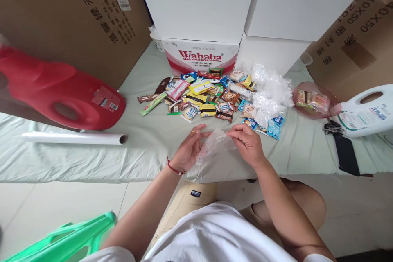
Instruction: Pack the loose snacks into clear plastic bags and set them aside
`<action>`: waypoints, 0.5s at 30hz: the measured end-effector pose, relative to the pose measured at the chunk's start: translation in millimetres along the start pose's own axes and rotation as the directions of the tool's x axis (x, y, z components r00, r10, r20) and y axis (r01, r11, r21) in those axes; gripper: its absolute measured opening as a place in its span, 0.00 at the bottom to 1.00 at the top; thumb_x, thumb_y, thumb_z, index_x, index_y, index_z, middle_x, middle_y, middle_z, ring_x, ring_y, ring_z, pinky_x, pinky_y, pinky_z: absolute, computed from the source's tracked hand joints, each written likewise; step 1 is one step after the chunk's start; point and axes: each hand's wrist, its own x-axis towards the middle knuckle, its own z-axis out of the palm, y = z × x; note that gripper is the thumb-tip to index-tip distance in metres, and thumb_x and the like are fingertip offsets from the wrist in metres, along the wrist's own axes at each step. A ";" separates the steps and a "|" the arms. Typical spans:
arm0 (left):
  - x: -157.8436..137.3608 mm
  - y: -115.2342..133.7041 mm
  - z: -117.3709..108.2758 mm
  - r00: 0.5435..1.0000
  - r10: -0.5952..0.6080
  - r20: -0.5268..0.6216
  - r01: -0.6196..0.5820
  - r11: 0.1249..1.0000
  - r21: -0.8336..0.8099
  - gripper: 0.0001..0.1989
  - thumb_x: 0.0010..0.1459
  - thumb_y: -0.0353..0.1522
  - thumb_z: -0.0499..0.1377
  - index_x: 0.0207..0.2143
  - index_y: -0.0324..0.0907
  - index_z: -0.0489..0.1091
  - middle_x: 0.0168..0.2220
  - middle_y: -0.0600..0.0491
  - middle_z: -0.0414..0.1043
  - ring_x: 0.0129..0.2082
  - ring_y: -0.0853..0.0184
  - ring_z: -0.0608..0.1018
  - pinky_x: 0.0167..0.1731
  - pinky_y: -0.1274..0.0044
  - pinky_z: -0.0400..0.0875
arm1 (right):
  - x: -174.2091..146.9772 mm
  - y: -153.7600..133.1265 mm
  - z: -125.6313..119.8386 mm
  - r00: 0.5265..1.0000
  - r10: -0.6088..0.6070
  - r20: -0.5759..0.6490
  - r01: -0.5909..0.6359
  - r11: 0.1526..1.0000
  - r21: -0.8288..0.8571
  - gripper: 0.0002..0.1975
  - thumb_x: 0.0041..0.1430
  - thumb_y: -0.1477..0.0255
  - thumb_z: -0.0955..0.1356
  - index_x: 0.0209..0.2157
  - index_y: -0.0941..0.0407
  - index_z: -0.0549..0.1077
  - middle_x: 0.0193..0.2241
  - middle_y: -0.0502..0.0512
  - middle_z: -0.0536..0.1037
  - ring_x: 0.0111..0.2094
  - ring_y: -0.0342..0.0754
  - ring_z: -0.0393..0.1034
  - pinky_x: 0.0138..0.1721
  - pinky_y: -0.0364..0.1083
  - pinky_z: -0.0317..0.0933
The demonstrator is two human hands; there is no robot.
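A thin clear plastic bag is stretched between my two hands just above the front of the table. My right hand pinches its upper right edge between thumb and fingertips. On the other side, my left hand, with a red cord bracelet at the wrist, holds the bag's left side against its lower fingers. Its thumb and index finger are apart, the index reaching toward the bag's top edge. Just beyond both hands lies a pile of wrapped snacks, mixed in colour. Crumpled clear plastic bags lie on the pile's right side.
A red jug and a white roll lie at left. White boxes stand behind the snacks. Rightward are a pink mesh bag of snacks, a white detergent bottle and a black pouch. A green stool stands lower left.
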 end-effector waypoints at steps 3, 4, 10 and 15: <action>1.4 -0.5 1.0 0.977 -0.186 0.108 0.177 0.981 0.085 0.32 0.47 0.52 0.74 0.49 0.44 0.76 0.32 0.52 0.77 0.18 0.74 0.65 0.16 0.79 0.54 | 0.8 0.3 2.1 0.999 -0.017 0.033 0.017 1.000 -0.001 0.12 0.71 0.69 0.66 0.42 0.46 0.84 0.40 0.55 0.80 0.42 0.50 0.75 0.44 0.50 0.69; 2.6 -0.7 1.1 0.971 -0.197 0.132 0.180 0.975 0.132 0.29 0.45 0.50 0.75 0.44 0.42 0.78 0.28 0.54 0.75 0.18 0.75 0.64 0.16 0.79 0.52 | 1.3 0.5 1.7 1.000 -0.009 0.030 0.009 1.000 -0.007 0.12 0.71 0.69 0.66 0.42 0.46 0.84 0.40 0.55 0.80 0.42 0.50 0.75 0.44 0.50 0.69; 14.5 5.4 -5.7 0.996 -0.058 0.072 0.052 0.995 0.088 0.21 0.44 0.42 0.78 0.30 0.39 0.73 0.21 0.61 0.63 0.17 0.79 0.58 0.16 0.83 0.47 | 2.9 13.2 -10.9 0.983 0.170 -0.071 -0.176 0.980 -0.095 0.10 0.69 0.63 0.68 0.42 0.50 0.82 0.37 0.55 0.78 0.34 0.49 0.71 0.38 0.48 0.66; 21.3 10.9 -13.0 0.999 -0.033 0.034 0.037 0.995 -0.097 0.18 0.45 0.34 0.76 0.34 0.38 0.73 0.25 0.57 0.70 0.18 0.78 0.64 0.17 0.84 0.58 | -5.3 14.5 -10.1 0.946 0.175 -0.272 -0.238 0.946 -0.218 0.16 0.66 0.60 0.70 0.51 0.52 0.78 0.46 0.60 0.74 0.30 0.47 0.65 0.41 0.53 0.68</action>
